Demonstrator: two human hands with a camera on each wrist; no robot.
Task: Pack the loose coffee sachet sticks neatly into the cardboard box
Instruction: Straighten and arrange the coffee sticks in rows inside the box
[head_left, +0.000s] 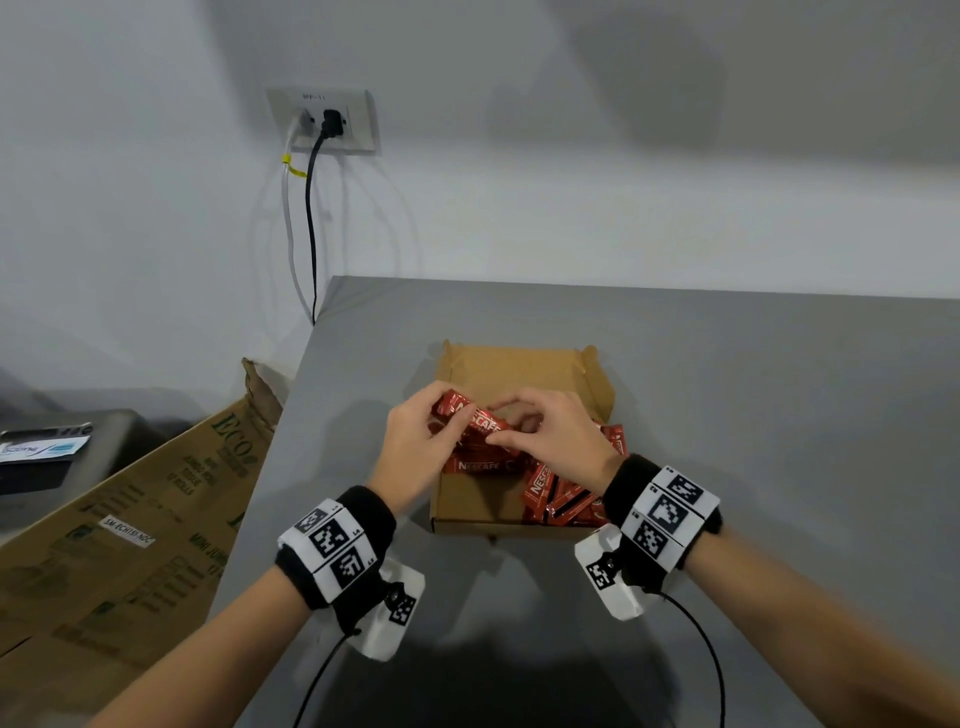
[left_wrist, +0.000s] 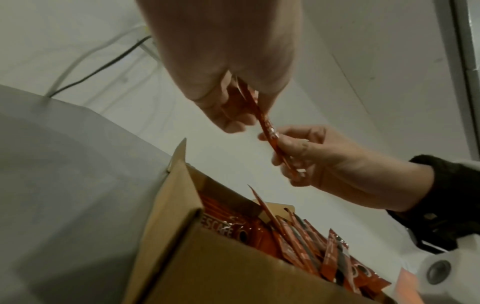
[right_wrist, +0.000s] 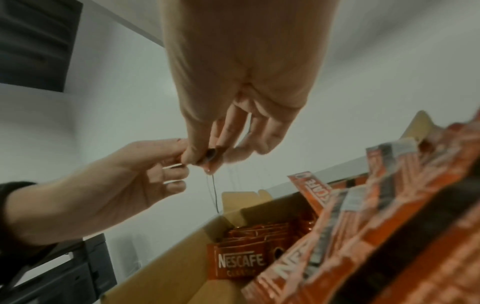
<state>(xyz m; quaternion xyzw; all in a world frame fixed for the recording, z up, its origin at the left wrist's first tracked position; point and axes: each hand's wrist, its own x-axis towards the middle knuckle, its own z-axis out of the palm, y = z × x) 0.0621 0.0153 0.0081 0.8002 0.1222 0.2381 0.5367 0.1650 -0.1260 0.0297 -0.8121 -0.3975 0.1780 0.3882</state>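
An open cardboard box (head_left: 467, 512) sits on the grey table (head_left: 727, 389). Red Nescafe sachet sticks lie flat at its left (head_left: 480, 466), and a loose heap (head_left: 558, 493) fills its right side. Above the box, my left hand (head_left: 453, 415) and right hand (head_left: 496, 423) each pinch one end of a small bunch of sachets (head_left: 478, 418). In the left wrist view the held sachet (left_wrist: 267, 127) runs edge-on between left hand (left_wrist: 241, 115) and right hand (left_wrist: 280, 148). The right wrist view shows right hand (right_wrist: 205, 156) meeting left hand (right_wrist: 176, 156) over the box (right_wrist: 166, 277), with stacked sachets (right_wrist: 239, 263) inside.
A large printed brown carton (head_left: 130, 519) leans beside the table's left edge. A wall outlet (head_left: 324, 122) with two cables hangs behind the table's far left corner. A dark device (head_left: 52, 452) sits at the far left. Bare table surface surrounds the box.
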